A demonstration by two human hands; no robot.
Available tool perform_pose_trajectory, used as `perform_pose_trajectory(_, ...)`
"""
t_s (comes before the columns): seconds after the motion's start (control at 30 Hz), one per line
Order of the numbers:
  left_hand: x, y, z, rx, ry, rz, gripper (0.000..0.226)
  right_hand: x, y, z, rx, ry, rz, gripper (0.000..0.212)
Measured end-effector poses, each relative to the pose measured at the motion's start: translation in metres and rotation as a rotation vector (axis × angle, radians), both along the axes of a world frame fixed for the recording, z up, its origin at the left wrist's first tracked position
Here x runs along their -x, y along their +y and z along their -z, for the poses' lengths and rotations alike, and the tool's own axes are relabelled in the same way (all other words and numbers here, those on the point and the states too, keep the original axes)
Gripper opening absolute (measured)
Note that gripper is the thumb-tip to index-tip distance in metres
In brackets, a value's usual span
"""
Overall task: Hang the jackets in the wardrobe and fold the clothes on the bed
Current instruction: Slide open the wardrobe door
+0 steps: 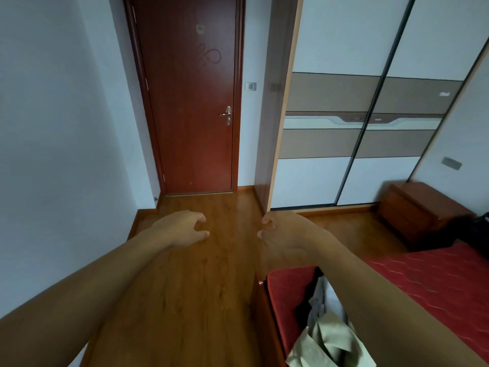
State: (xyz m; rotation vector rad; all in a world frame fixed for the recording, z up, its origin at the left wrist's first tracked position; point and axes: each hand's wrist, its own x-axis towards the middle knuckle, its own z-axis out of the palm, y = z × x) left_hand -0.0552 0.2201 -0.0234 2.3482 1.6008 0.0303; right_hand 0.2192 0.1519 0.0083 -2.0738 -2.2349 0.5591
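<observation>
Crumpled pale-green cloth garment (328, 343) heaped on the red quilted mattress (436, 282), left hand (182, 229) and right hand (285, 234) empty, fingers loosely curled, above glossy wood-plank floor (211, 274), tall white-and-taupe sliding-panel wardrobe (330, 96) beyond, smooth red-brown door (195, 102).

The right forearm (370, 287) covers part of the pale clothes (325, 340) on the bed (436, 274), and the bottom edge cuts off all three. A dark garment (460, 229) beside the nightstand (412, 207) runs out past the right edge and is too dim to identify. The wardrobe (344, 62) and the door (190, 102) lose their tops to the frame. The right hand (285, 234) looks smeared, and its fingertips are unclear.
</observation>
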Motion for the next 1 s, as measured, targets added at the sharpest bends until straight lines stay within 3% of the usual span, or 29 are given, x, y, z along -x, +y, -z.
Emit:
perform_pose_trajectory(0.33,-0.049,0.157,0.034,0.039,0.056,-0.004,0.057,-0.048,0.169,0.037,0.033,0.05,-0.017,0.049)
perform_pose_trajectory(0.83,-0.117,0.388,0.027,0.034,0.033,-0.06,0.056,-0.111,0.419,0.043,0.053,0.105,-0.014,0.047)
perform_pose_trajectory(1.0,-0.128,0.476,0.039,0.045,0.02,-0.017,0.056,-0.119,0.5,0.053,0.058,0.02,-0.033,0.047)
